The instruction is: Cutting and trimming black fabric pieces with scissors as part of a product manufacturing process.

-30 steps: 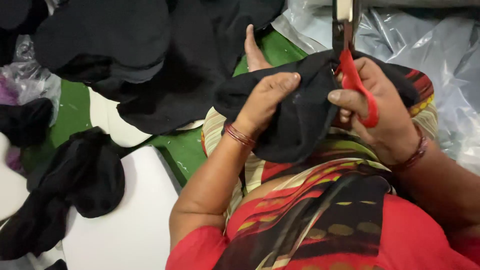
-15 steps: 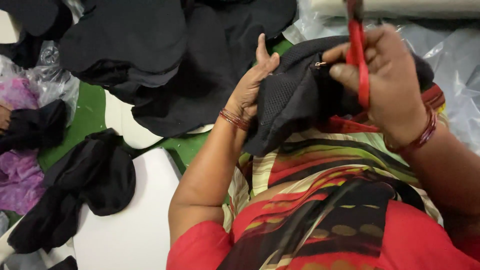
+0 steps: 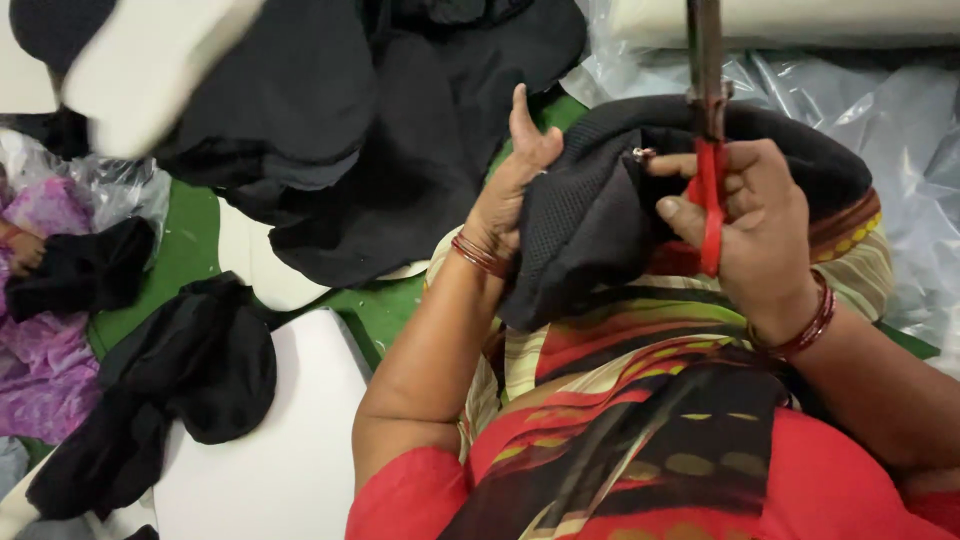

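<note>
Above the striped lap, the left hand (image 3: 515,195) grips a black knit piece (image 3: 590,215) while the right hand (image 3: 750,215) clasps red-handled scissors (image 3: 708,150); best to keep the fabric taut, blades near the seam.

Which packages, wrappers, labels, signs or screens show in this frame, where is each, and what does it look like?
No labels, signs or screens show.
Clear plastic sheet: upper right, crumpled, shiny, see-through, behind the right hand with the red-handled scissors.
Pale roll: top right edge, long, cream-coloured, above the plastic.
Crinkled clear plastic: left edge, beside purple cloth.
</note>
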